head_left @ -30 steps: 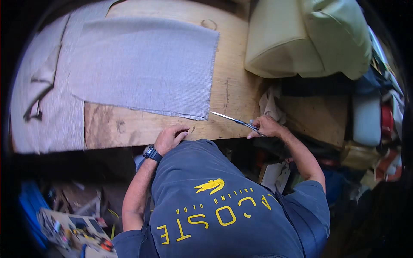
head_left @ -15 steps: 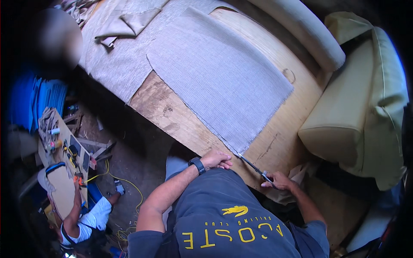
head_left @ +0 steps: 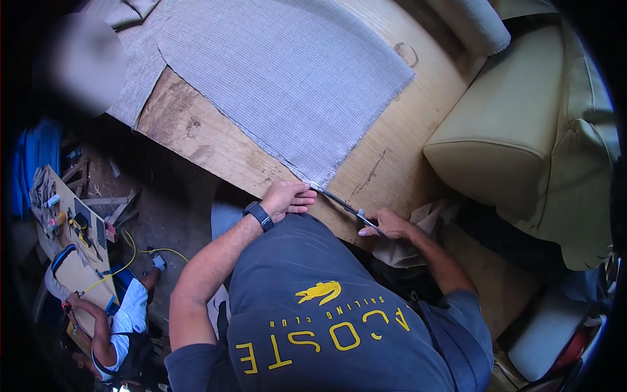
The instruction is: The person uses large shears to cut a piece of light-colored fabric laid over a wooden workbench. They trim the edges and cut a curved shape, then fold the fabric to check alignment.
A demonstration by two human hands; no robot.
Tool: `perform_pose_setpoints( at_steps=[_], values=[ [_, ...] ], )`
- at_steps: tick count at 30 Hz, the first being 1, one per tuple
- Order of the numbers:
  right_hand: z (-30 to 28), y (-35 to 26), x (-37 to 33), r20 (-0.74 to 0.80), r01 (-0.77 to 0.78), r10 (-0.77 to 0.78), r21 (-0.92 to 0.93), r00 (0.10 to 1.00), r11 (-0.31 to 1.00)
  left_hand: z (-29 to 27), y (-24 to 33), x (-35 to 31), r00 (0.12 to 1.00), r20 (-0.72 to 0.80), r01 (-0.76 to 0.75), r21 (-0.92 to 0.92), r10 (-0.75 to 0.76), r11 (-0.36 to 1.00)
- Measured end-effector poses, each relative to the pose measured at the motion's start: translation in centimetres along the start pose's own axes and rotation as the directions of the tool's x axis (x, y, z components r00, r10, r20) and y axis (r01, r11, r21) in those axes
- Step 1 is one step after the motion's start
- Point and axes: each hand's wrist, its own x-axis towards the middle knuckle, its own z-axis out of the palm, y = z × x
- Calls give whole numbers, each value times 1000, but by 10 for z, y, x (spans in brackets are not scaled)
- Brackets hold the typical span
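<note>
- Left hand presses fingers flat on the grey fabric edge; keep it taut.
- Right hand grips the scissors closed-fisted; I'd cut slow, blades low along the wooden table.

No packages, signs or screens show anywhere on the wooden worktable. The only lettering is a yellow printed emblem and curved yellow text on the dark blue T-shirt.
</note>
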Motion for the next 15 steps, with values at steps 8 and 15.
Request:
perform_pose_setpoints(
  at_steps=[8,15],
  values=[
    [-2,3,17,32,54,-56,59,998,997,3,0,-2,999,-41,11,66,-8,998],
    [0,14,16,9,100,-101,79,995,992,13,2,2,998,-65,28,92,-22,995]
  ],
)
